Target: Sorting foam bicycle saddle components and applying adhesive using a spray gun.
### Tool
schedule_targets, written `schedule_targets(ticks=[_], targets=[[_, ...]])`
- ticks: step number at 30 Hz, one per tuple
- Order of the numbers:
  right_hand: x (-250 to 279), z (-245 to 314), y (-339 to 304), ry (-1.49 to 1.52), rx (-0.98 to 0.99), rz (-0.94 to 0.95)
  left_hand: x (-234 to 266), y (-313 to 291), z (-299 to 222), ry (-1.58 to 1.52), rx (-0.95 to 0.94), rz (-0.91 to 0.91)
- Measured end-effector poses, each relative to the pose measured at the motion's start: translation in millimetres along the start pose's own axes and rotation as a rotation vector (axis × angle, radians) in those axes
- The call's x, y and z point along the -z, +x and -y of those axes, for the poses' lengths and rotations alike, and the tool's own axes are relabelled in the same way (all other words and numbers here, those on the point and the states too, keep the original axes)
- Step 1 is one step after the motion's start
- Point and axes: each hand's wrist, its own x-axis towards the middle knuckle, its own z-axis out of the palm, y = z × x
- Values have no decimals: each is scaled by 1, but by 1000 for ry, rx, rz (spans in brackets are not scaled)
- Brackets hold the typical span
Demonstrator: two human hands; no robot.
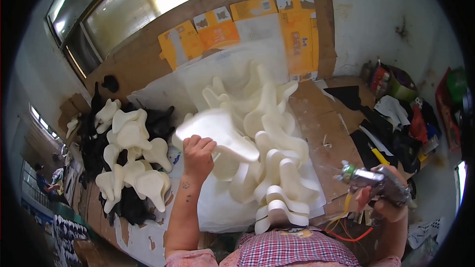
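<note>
My left hand (199, 157) is closed on the near edge of a cream-white foam bicycle saddle pad (217, 129), lifted above the table with its narrow nose toward the right. In my right hand (392, 207) is a metal spray gun (376, 180), its green-ringed nozzle aimed left toward the pads. A yellow and orange hose (341, 235) runs near my right hand. Beneath and beside the held pad, several similar foam pads (287, 143) overlap in rows on white sheeting. Another heap of foam pads (133, 136) lies to the left on black pieces (159, 121).
Cardboard (314, 133) covers the table on the right. Beyond it are dark scraps (368, 133), a yellow-handled tool (380, 155) and mixed bags (418, 126). Flattened yellow boxes (299, 34) line the back wall under a window (133, 10). A person (45, 186) sits far left.
</note>
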Motion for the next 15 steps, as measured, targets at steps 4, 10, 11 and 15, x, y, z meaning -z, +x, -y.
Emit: schedule_targets(ticks=[4, 10, 11, 15], targets=[[2, -16, -2, -58, -14, -96, 15, -51, 56, 57, 461, -197], [6, -41, -9, -68, -94, -20, 53, -136, 25, -690, 1072, 88], [4, -46, -9, -58, -108, -29, 39, -136, -10, -832, 897, 337], [4, -60, -11, -77, -131, 15, -9, -121, -133, -1016, 613, 1077]])
